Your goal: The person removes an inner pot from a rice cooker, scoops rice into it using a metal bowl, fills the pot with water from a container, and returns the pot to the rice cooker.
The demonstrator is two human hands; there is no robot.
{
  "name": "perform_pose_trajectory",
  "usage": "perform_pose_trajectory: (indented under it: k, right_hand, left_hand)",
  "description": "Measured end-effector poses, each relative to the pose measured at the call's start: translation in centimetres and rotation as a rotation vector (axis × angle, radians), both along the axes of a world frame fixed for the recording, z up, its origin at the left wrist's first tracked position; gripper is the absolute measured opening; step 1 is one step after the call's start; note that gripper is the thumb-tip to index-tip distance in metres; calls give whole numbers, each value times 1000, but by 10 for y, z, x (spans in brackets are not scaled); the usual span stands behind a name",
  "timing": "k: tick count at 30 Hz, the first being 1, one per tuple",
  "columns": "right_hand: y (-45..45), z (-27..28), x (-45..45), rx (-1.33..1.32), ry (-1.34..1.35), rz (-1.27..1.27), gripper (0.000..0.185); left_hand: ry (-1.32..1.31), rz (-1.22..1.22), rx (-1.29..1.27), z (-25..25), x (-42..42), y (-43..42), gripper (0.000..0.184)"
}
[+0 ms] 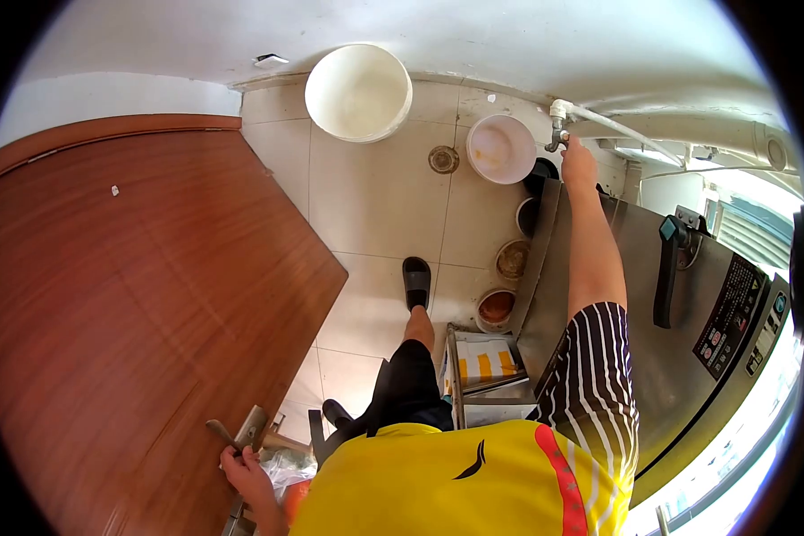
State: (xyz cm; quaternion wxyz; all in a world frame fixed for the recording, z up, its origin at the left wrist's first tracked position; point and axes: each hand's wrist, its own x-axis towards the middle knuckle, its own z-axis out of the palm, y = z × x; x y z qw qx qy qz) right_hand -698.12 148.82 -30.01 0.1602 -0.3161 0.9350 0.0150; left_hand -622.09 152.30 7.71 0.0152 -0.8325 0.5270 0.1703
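Observation:
At the lower left, my left hand (248, 475) has its fingers closed round the handle (223, 435) of the brown wooden door (143, 295). My right arm stretches forward, and my right hand (578, 163) is closed at the tap (556, 138) on the white wall pipe. The fingertips touch the tap's top. Below and left of the tap, a white bucket (501, 149) with brownish residue inside stands on the floor, its rim near the spout but not directly under my hand.
A larger white bucket (358, 94) stands by the wall, near a round floor drain (443, 160). Small tubs (495, 310) line the steel machine (652, 330) on the right. A box with yellow tape (487, 361) lies beside my legs.

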Motion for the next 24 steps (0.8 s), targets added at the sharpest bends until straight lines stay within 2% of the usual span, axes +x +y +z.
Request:
perform_pose_trajectory:
  k: [4, 7, 10, 11, 13, 15, 16, 17, 18, 20, 23, 24]
  right_hand:
    - [3, 1, -3, 33, -20, 21, 39]
    - [8, 12, 2, 25, -15, 27, 55]
    - [15, 50, 41, -35, 67, -138, 67]
    - [22, 64, 58, -46, 36, -160, 66]
    - [51, 51, 96, -117, -1, -156, 51]
    - [68, 62, 162, 28, -246, -98, 42]
    - [90, 45, 200, 74, -341, 49, 41]
    - [99, 53, 245, 119, -462, 149, 42]
    - [118, 30, 289, 26, -559, 259, 46]
    - [120, 65, 385, 80, -774, 356, 58]
    - [121, 117, 508, -127, -881, 468, 80]
    - [118, 143, 540, -183, -891, 473, 90]
  left_hand:
    - [140, 48, 11, 4, -33, -2, 30]
    - [110, -45, 82, 10, -47, -3, 41]
    - [206, -94, 91, 11, -68, 2, 53]
    - [377, -139, 67, 9, -65, 9, 65]
    - [503, -259, 9, 9, -77, 15, 72]
    - [625, -370, -24, 10, -89, 15, 77]
    - [680, -425, -28, 10, -95, 15, 78]
    - [715, -523, -15, 12, -100, 15, 79]
    - [745, -624, -3, 13, -105, 17, 80]
    - [932, -711, 80, 39, -113, 23, 70]
    - [953, -1028, 304, 72, -68, 32, 57]
    - [966, -979, 291, 76, -44, 41, 52]
